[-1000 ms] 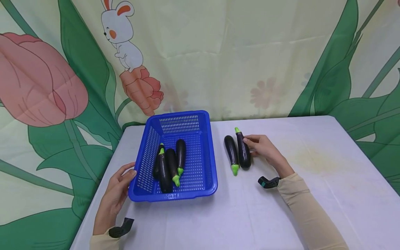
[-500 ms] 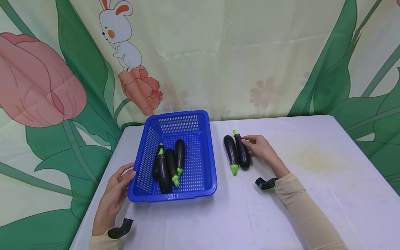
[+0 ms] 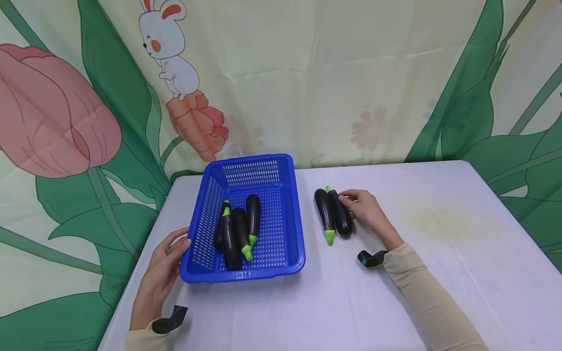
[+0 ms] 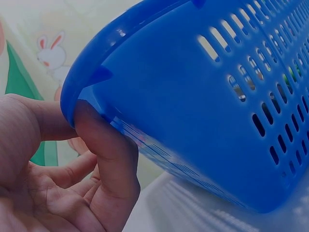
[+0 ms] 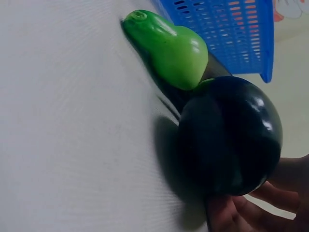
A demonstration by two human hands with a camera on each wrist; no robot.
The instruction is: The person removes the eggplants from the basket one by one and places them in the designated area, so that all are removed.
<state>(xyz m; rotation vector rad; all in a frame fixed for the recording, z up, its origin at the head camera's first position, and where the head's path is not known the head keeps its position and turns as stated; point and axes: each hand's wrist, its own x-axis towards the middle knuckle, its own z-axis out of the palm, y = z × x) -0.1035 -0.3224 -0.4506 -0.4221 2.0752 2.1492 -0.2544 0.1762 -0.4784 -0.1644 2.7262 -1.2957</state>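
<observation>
A blue slotted basket (image 3: 246, 277) stands mid-table with several dark eggplants (image 3: 240, 229) in it. My left hand (image 3: 173, 253) rests at its near left corner, thumb against the rim (image 4: 91, 104), the other fingers loosely curled beneath. To the right of the basket two eggplants lie side by side on the white table (image 3: 439, 253). My right hand (image 3: 362, 208) grips the right eggplant (image 3: 341, 218) (image 5: 231, 135) from its right side. That one touches the left eggplant (image 3: 325, 214), whose green stem (image 5: 169, 48) points toward me.
A printed cloth backdrop (image 3: 307, 73) hangs right behind the table's far edge. The basket's corner (image 5: 231, 29) shows beyond the two eggplants in the right wrist view. Bare tabletop stretches to the right and front of my right arm.
My right hand has shifted a little to the left with its eggplant, bringing it up against the other one. The left hand and the basket have stayed put.
</observation>
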